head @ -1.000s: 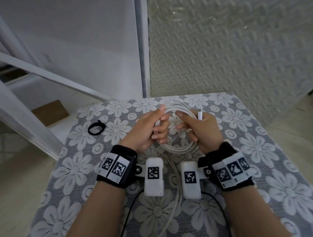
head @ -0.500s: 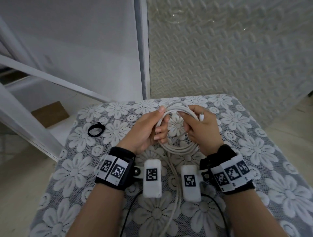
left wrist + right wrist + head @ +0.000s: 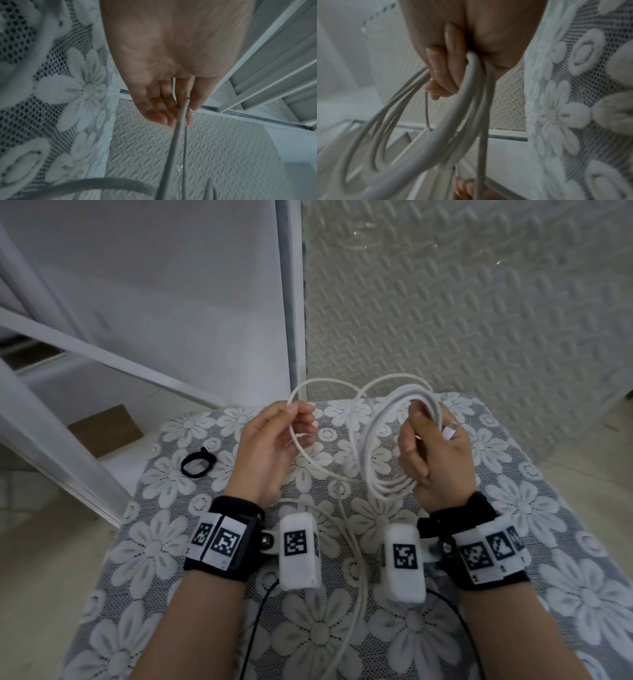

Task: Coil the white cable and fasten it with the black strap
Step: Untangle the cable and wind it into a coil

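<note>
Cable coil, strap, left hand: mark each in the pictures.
coil (image 3: pixel 390 491), head view, bottom of the bundled loops.
strap (image 3: pixel 196 465), head view, black band on the cloth.
left hand (image 3: pixel 270 446), head view, palm; it pinches a loose loop.

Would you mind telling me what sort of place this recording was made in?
Probably a home or small indoor workspace: a small table under a floral lace cloth, embossed foam floor matting beyond it, and a white metal frame beside it.
</note>
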Demonstrator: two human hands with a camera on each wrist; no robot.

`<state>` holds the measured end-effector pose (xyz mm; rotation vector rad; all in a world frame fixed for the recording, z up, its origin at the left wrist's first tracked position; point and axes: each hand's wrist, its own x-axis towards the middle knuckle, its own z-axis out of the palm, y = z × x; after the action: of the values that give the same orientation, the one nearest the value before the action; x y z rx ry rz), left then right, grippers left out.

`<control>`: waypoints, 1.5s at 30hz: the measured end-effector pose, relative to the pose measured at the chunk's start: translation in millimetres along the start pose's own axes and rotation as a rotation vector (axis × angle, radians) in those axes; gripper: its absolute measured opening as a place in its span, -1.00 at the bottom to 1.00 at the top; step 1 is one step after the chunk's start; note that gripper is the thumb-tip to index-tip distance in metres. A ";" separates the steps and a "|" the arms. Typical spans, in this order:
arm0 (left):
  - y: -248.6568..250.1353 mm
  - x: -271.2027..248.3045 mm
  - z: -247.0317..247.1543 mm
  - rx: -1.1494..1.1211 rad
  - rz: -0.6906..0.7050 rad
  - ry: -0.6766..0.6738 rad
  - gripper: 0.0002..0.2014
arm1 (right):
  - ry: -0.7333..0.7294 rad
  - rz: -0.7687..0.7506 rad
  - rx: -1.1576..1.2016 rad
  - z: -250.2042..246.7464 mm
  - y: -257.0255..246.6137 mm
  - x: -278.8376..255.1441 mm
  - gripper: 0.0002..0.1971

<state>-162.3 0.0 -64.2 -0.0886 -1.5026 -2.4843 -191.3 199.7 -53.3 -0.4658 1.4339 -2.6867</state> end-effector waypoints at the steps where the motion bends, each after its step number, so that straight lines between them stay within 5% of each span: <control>1: -0.2 0.3 0.0 -0.016 -0.010 0.009 -0.83 | 0.007 0.011 0.066 -2.1 -1.4 0.9 -0.72; 7: -0.9 -0.7 6.8 0.017 -0.087 0.007 -0.79 | 0.026 0.048 0.225 -10.0 -4.3 3.9 -0.65; 13: -0.3 -4.2 16.6 0.087 -0.200 -0.058 -0.71 | -0.073 0.077 -0.083 -1.9 2.6 -0.1 -0.72; 17: -3.8 -4.0 20.5 0.119 -0.251 0.034 -0.64 | -0.083 0.112 -0.259 7.3 3.3 -4.4 -0.76; 22: -6.2 0.0 17.5 0.129 -0.289 0.140 -0.69 | -0.091 0.101 -0.199 8.7 -1.1 -6.0 -0.82; 31: -2.9 0.3 15.5 0.024 -0.298 0.212 -0.73 | 0.099 0.072 -0.413 3.1 7.8 -2.6 -0.76; 38: -2.9 -0.7 17.4 0.052 -0.337 0.204 -0.73 | -0.157 0.129 -0.339 13.9 1.8 -9.0 -0.80; 45: -3.9 -2.3 16.9 0.088 -0.275 0.112 -0.69 | -0.115 0.142 -0.460 9.4 9.8 -4.9 -0.79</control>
<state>-162.1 17.0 -60.0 0.2863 -1.6713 -2.5723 -184.7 187.6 -57.6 -0.5086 1.9658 -2.1760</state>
